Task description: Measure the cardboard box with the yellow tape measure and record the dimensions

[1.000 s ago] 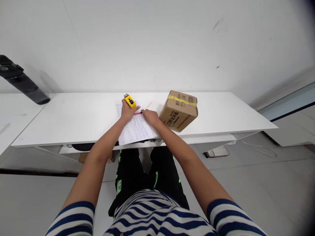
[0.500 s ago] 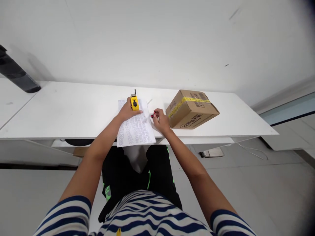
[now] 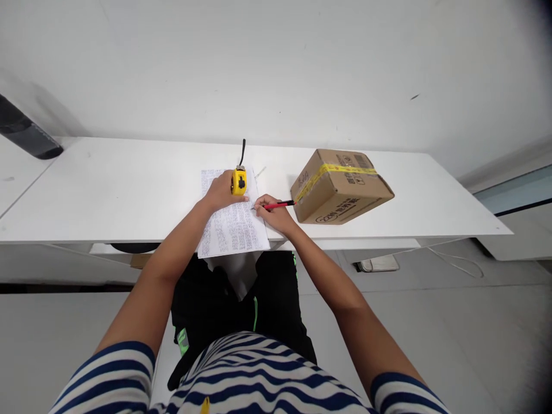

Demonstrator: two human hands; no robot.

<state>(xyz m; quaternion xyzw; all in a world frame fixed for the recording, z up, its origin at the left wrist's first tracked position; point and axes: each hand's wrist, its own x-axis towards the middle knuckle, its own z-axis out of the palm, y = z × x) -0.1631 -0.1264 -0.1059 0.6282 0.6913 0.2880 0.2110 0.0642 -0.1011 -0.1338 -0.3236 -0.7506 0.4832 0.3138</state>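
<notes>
From the head view, your left hand [image 3: 221, 195] is closed on the yellow tape [image 3: 238, 181], which rests at the 12 o'clock end of the sheet [image 3: 233, 230]. Your right hand [image 3: 275, 215] pinches a red pen [image 3: 282, 204], tip at the sheet's 3 o'clock edge. The box [image 3: 340, 187] lies on the table [image 3: 107, 190] at 3 o'clock of that hand.

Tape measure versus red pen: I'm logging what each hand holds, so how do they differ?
The tape measure is yellow and blocky; the red pen is slim. The left hand grips the tape measure on the printed sheet; the right hand holds the red pen slanted, tip at the sheet. Both sit over that sheet.
</notes>
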